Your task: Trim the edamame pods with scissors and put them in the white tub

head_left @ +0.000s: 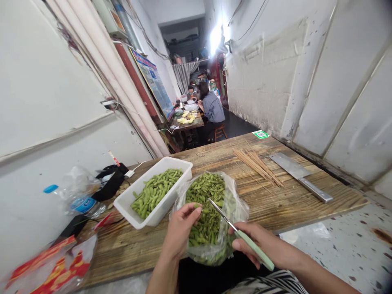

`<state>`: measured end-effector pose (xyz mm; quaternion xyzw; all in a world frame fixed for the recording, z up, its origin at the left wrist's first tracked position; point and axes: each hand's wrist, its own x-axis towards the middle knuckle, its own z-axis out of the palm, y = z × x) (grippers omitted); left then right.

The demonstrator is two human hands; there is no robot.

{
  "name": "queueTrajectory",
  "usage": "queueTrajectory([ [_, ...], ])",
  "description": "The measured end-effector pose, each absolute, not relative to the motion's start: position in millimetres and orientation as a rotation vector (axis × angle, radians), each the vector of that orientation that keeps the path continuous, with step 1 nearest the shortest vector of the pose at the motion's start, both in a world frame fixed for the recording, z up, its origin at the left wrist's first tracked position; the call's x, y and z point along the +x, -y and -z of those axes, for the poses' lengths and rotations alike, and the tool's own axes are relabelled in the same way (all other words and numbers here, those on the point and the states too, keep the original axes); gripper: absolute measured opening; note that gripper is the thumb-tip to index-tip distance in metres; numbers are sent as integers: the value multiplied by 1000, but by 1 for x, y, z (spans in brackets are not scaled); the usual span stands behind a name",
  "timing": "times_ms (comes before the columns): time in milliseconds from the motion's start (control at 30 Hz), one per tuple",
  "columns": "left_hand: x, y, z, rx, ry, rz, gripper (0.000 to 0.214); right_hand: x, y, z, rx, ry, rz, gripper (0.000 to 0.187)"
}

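Observation:
Between the thumb and fingers of my left hand (185,222) is a green edamame pod (196,206), mostly covered by the fingertips. My right hand (252,241) is closed around the pale green handle of a pair of scissors (225,218), whose metal blades point up and left towards the pod. Both hands are over a clear plastic bag (237,204) with its mouth wide, full of edamame pods (208,188). To the left of the bag stands a white plastic tub (186,171), partly filled with more pods (157,190).
On the wooden table (147,253) lie thin bamboo skewers (257,165) and a cleaver (294,167) to the right. A water bottle (84,203) and a red-printed bag (58,269) are at left. Farther back, a seated person (212,106) is at another table (196,122).

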<state>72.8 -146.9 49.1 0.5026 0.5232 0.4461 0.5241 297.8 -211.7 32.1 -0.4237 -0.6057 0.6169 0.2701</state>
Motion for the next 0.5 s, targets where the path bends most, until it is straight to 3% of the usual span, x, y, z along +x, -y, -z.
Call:
queueTrajectory([
  [233,79,149,-55,936,-1204,-1288,35,298,213,-36,-1078,1647,-1682,45],
  [500,87,155,-55,872,-1161,-1271,34,296,212,-35,-1066,1618,-1723,46],
])
